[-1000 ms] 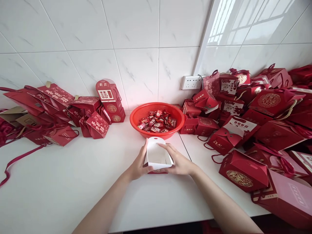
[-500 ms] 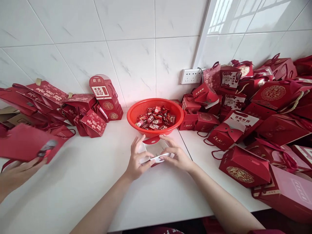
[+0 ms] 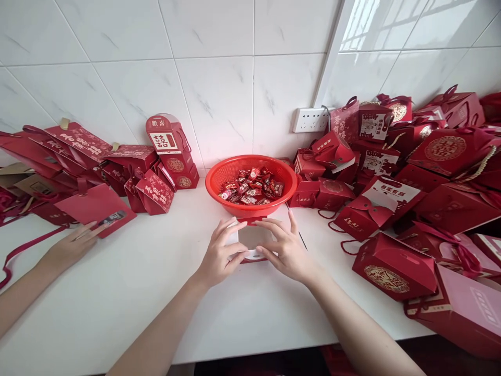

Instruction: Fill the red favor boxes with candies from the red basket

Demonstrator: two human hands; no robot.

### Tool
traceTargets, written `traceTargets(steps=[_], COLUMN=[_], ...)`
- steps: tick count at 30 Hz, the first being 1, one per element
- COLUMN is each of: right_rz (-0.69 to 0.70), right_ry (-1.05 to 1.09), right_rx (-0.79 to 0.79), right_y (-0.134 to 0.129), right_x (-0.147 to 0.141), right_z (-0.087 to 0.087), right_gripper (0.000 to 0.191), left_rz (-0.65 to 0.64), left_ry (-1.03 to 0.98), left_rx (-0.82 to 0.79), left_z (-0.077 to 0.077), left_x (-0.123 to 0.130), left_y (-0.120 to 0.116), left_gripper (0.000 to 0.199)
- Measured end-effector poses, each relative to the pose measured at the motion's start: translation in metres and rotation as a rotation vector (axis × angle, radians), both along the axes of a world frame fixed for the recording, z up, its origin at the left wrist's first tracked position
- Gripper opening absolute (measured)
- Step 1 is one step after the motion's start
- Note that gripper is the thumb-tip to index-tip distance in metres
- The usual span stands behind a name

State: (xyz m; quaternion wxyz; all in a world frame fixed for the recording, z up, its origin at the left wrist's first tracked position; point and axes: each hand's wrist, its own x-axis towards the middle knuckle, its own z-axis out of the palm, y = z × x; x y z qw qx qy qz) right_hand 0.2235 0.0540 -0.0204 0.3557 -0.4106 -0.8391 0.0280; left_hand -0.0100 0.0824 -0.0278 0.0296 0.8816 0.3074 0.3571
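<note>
A small gift box (image 3: 256, 236), red outside and white inside, stands with its top open on the white table in front of me. My left hand (image 3: 224, 253) grips its left side and front flap, thumb and fingers bent around the card. On the other side my right hand (image 3: 285, 250) pinches the front flap near the middle, its fingers along the right edge. Just behind the box sits a red plastic basket (image 3: 213, 183) of wrapped candies (image 3: 254, 186). The lower walls of the gift box are mostly hidden by my hands.
Another person's hand (image 3: 72, 250) holds a red box (image 3: 92, 209) at the left. Red gift boxes (image 3: 156, 190) line the wall there, and a large heap of boxes (image 3: 395, 277) fills the right side. A power strip (image 3: 311, 120) is on the tiled wall.
The far red flap of my box now leans lower, and my fingers have shifted slightly on its edges. The other person's red box has moved rightward and rests near the left boxes.
</note>
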Motion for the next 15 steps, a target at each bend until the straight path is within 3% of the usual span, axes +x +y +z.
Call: traceTargets(steps=[5, 9, 12, 15], right_rz=[0.080, 0.167, 0.216, 0.171], right_ry=[0.059, 0.143, 0.208, 0.295], right_rx=[-0.189, -0.323, -0.409, -0.433], right_y=[0.000, 0.002, 0.004, 0.006], right_x=[0.027, 0.043, 0.041, 0.034], right_z=[0.018, 0.024, 0.023, 0.018], right_gripper=[0.030, 0.033, 0.030, 0.031], left_rz=[-0.181, -0.283, -0.290, -0.261], left_ry=[-0.029, -0.078, -0.113, -0.161], left_rx=[-0.264, -0.444, -0.518, -0.530], left_z=[0.007, 0.004, -0.002, -0.007], left_x=[-0.010, -0.013, -0.011, -0.010], left_y=[0.002, 0.001, 0.001, 0.001], left_gripper=[0.016, 0.012, 0.014, 0.026])
